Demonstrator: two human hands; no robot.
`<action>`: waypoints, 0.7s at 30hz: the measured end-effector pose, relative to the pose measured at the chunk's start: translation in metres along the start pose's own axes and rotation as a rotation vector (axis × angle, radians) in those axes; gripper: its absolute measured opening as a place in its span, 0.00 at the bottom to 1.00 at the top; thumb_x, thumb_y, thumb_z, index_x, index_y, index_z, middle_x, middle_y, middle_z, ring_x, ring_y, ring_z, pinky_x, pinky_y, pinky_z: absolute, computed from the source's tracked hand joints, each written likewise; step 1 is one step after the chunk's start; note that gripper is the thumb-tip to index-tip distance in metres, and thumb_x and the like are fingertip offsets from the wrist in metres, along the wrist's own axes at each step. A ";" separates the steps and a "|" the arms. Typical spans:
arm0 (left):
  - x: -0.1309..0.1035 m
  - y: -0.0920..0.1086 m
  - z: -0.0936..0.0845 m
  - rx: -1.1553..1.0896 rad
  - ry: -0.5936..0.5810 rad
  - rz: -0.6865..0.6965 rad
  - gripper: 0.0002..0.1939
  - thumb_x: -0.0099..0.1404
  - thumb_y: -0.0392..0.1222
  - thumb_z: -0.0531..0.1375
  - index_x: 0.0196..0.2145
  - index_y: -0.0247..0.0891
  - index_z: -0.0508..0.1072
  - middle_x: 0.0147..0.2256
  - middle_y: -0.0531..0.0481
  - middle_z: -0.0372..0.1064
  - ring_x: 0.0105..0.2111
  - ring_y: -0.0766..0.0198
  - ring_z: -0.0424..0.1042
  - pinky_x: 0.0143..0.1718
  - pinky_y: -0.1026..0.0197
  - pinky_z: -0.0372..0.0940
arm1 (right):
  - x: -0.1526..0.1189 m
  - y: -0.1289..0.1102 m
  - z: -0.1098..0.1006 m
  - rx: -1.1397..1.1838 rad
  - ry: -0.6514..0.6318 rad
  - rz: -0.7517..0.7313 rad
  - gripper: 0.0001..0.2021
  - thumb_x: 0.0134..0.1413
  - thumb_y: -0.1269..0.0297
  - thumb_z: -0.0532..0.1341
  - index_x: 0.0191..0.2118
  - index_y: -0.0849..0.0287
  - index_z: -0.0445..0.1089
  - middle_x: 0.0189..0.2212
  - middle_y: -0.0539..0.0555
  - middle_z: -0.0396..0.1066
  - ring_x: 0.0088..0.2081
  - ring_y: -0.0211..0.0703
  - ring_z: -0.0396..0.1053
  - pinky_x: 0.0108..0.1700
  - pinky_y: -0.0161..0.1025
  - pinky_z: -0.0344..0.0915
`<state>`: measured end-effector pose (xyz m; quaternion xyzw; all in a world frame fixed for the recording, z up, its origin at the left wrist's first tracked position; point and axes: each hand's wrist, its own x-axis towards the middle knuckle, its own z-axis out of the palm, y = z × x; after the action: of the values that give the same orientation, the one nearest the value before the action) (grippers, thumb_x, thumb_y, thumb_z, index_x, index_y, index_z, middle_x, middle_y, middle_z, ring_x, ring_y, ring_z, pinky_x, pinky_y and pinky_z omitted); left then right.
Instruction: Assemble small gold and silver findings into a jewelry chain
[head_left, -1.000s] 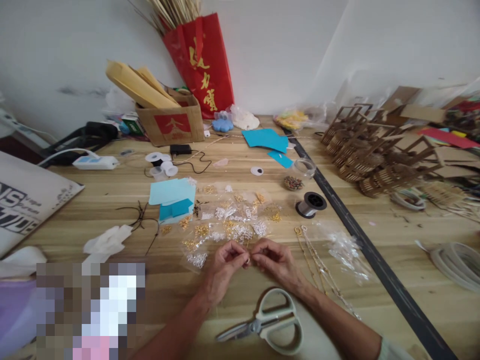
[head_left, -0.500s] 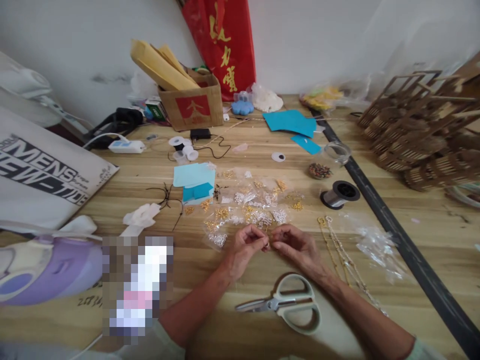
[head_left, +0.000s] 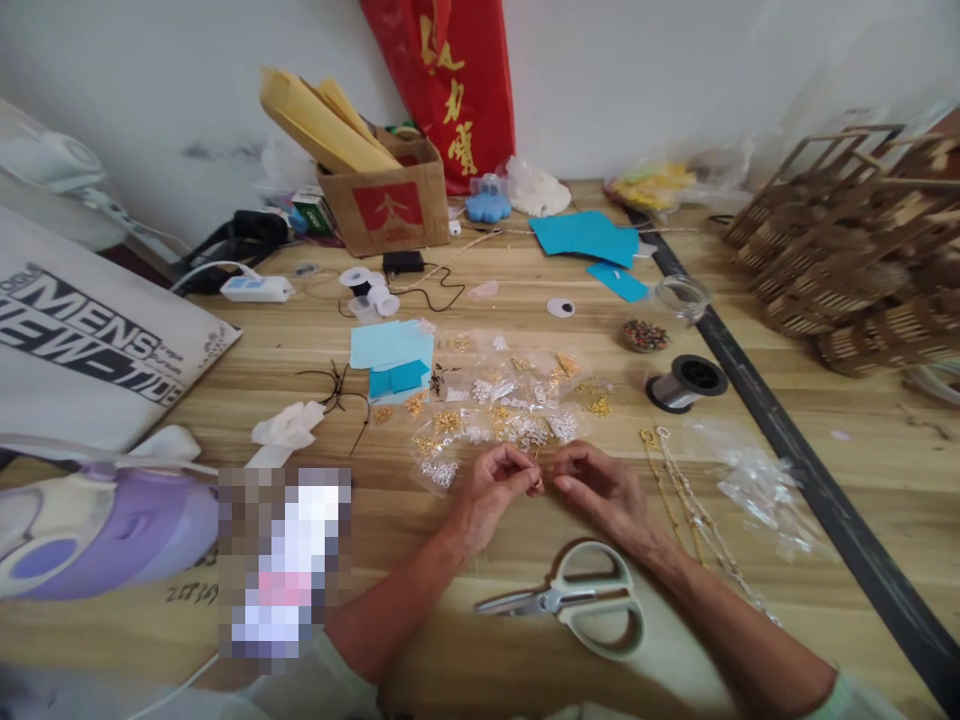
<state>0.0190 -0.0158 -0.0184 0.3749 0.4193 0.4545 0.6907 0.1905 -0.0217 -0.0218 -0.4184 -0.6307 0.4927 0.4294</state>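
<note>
**Right-hand fingertips parted from the left; small piece held in the left**

Landmark: the scissors (head_left: 555, 598), lying on the table (head_left: 292, 370) between the forearms.

Change: the right hand (head_left: 600, 490) has drawn slightly away from the left hand (head_left: 491, 495); the gap between their fingertips is wider than a second ago. As judged, the left hand alone now bears the ring-like piece (head_left: 537, 486).

Finger state: the left thumb and index finger pinch this piece, beyond the scissors; it is too small to identify. The right thumb and index finger are curled near each other; whether they grip anything cannot be told.

Surroundings: clear bags of gold and silver findings (head_left: 525, 428) lie beyond the scissors, just past the hands. The spool of grey wire (head_left: 686, 385) and, farther off, the jar of beads (head_left: 646, 332) stand beyond and to the right. The chains (head_left: 694, 508) lie right of the scissors, past the right forearm.

Obstructions: the scissor blades (head_left: 510, 603) point toward the left forearm and the handles lie near the right one, so lowered arms could strike them. A dropped piece could be lost among the findings.
</note>
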 end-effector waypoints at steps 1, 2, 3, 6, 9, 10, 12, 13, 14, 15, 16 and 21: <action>0.000 0.000 0.000 -0.001 0.002 0.002 0.08 0.52 0.37 0.65 0.22 0.35 0.69 0.23 0.54 0.67 0.24 0.69 0.66 0.30 0.66 0.61 | 0.000 0.001 0.001 0.051 -0.013 0.002 0.10 0.56 0.58 0.63 0.40 0.58 0.69 0.30 0.52 0.70 0.32 0.40 0.68 0.33 0.36 0.66; 0.001 0.000 0.000 0.002 0.005 0.006 0.08 0.52 0.36 0.65 0.22 0.35 0.69 0.23 0.54 0.67 0.24 0.69 0.66 0.30 0.66 0.60 | 0.000 0.002 0.002 0.094 -0.027 0.001 0.11 0.55 0.58 0.64 0.41 0.57 0.68 0.31 0.52 0.70 0.32 0.41 0.69 0.34 0.36 0.67; 0.001 0.000 0.000 0.007 0.007 0.009 0.08 0.52 0.36 0.65 0.22 0.35 0.69 0.23 0.54 0.67 0.25 0.69 0.66 0.30 0.66 0.60 | 0.000 0.004 0.003 0.117 -0.043 -0.012 0.12 0.54 0.58 0.65 0.42 0.57 0.68 0.31 0.52 0.70 0.32 0.41 0.69 0.34 0.37 0.67; 0.001 0.000 -0.001 0.020 0.006 0.015 0.07 0.53 0.36 0.65 0.22 0.35 0.69 0.23 0.54 0.67 0.25 0.69 0.65 0.30 0.66 0.60 | 0.001 0.006 0.005 0.080 -0.049 -0.035 0.11 0.54 0.59 0.65 0.40 0.58 0.69 0.30 0.52 0.70 0.31 0.40 0.68 0.33 0.37 0.67; 0.002 -0.001 -0.003 -0.003 -0.017 0.035 0.07 0.54 0.37 0.65 0.23 0.35 0.69 0.24 0.54 0.67 0.25 0.69 0.65 0.30 0.66 0.60 | 0.002 0.004 0.005 -0.016 -0.034 -0.045 0.09 0.56 0.59 0.63 0.39 0.59 0.70 0.30 0.53 0.70 0.31 0.39 0.68 0.32 0.36 0.66; 0.003 -0.001 -0.003 -0.014 -0.019 0.039 0.07 0.54 0.37 0.65 0.23 0.35 0.69 0.24 0.54 0.68 0.25 0.69 0.65 0.30 0.65 0.60 | 0.002 0.004 0.005 -0.040 -0.028 -0.058 0.09 0.56 0.59 0.63 0.39 0.59 0.70 0.30 0.53 0.70 0.31 0.39 0.68 0.31 0.35 0.66; 0.003 -0.002 -0.004 -0.022 -0.016 0.034 0.07 0.53 0.37 0.65 0.23 0.35 0.69 0.24 0.54 0.68 0.25 0.69 0.65 0.30 0.65 0.60 | 0.001 0.003 0.005 -0.075 -0.019 -0.092 0.09 0.57 0.59 0.62 0.39 0.59 0.70 0.30 0.53 0.70 0.31 0.39 0.68 0.31 0.35 0.66; 0.003 -0.002 -0.004 -0.019 -0.013 0.030 0.07 0.53 0.37 0.65 0.23 0.35 0.69 0.25 0.54 0.68 0.25 0.69 0.65 0.30 0.66 0.60 | 0.001 0.003 0.004 -0.089 -0.015 -0.107 0.08 0.58 0.60 0.62 0.39 0.59 0.70 0.30 0.53 0.70 0.31 0.39 0.68 0.31 0.35 0.66; 0.003 -0.002 -0.004 -0.013 -0.009 0.027 0.07 0.53 0.37 0.65 0.23 0.35 0.69 0.25 0.54 0.68 0.25 0.69 0.65 0.30 0.66 0.60 | 0.001 0.003 0.004 -0.103 -0.010 -0.118 0.08 0.58 0.60 0.62 0.39 0.59 0.70 0.30 0.53 0.70 0.30 0.39 0.68 0.30 0.35 0.65; 0.003 -0.002 -0.003 -0.005 -0.006 0.025 0.07 0.53 0.36 0.65 0.23 0.35 0.69 0.25 0.54 0.68 0.25 0.69 0.65 0.30 0.66 0.60 | 0.001 0.003 0.004 -0.117 -0.002 -0.128 0.08 0.58 0.60 0.62 0.38 0.59 0.70 0.30 0.53 0.70 0.30 0.39 0.68 0.30 0.35 0.65; 0.003 -0.002 -0.003 0.002 -0.003 0.025 0.07 0.53 0.36 0.65 0.23 0.35 0.69 0.24 0.54 0.68 0.25 0.69 0.65 0.30 0.66 0.60 | 0.001 0.003 0.004 -0.132 0.005 -0.137 0.07 0.58 0.60 0.62 0.38 0.59 0.71 0.30 0.53 0.70 0.31 0.39 0.68 0.30 0.35 0.65; 0.002 -0.002 -0.003 0.015 -0.002 0.029 0.07 0.53 0.35 0.64 0.23 0.35 0.69 0.25 0.54 0.68 0.25 0.70 0.65 0.30 0.66 0.60 | 0.002 0.001 0.003 -0.168 0.032 -0.189 0.05 0.59 0.63 0.61 0.36 0.59 0.71 0.30 0.53 0.70 0.32 0.40 0.68 0.32 0.36 0.65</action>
<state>0.0179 -0.0139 -0.0217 0.3866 0.4166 0.4611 0.6814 0.1869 -0.0207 -0.0229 -0.3995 -0.6993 0.3889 0.4474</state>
